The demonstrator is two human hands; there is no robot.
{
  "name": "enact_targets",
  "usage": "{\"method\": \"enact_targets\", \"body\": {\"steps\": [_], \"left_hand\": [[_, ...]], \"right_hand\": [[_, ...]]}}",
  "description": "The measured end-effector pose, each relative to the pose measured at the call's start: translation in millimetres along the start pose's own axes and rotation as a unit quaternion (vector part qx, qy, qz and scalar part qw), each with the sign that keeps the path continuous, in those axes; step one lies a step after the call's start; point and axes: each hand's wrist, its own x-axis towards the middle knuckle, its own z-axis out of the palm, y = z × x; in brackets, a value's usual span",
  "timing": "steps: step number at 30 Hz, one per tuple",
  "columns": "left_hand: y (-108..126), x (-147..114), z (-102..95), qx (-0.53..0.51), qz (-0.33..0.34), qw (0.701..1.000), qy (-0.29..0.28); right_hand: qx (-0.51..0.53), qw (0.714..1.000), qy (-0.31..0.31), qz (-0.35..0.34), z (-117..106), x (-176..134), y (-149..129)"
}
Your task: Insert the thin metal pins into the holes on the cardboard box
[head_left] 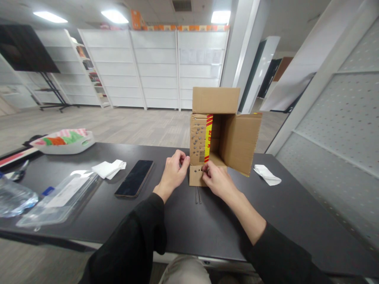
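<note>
A cardboard box (230, 134) stands upright on the dark table with its front open. Several round metal nail heads dot its narrow left flap (194, 156), beside a yellow and red strip of tape (209, 138). On the lower flap (195, 180), a few more dark heads or holes show in a row. My right hand (219, 180) pinches a nail at this lower flap, mostly covered by the fingers. Just left of the box is my left hand (175, 170), fingers curled and thumb against them; their contents are hidden. Two long nails (198, 195) lie below the box.
A black phone (134, 178) and a crumpled tissue (109, 169) lie to the left, near a clear plastic case (63, 199) and a plastic bottle (16, 197). Farther back sits a white basket (63, 146) with colourful contents. Another tissue (267, 175) is right of the box.
</note>
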Motion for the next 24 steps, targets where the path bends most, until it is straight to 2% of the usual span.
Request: {"method": "enact_targets", "body": {"steps": [10,15,19,24], "left_hand": [[-3.8,-0.3,1.3,0.000,0.001,1.000,-0.001],[-2.2,-0.2,0.3,0.002,-0.007,1.000,-0.003],[0.4,-0.2,-0.7,0.001,-0.010,1.000,-0.002],[1.0,-0.4,-1.0,0.004,-0.014,1.000,-0.003]], "right_hand": [[0.026,0.999,0.032,-0.012,-1.7,-1.0,-1.9],[0.104,0.993,0.051,-0.033,-5.6,-3.2,-5.4],[0.174,0.981,0.034,-0.081,-14.1,-8.3,-8.7],[0.236,0.965,-0.028,-0.110,-26.9,-15.8,-9.6]]}}
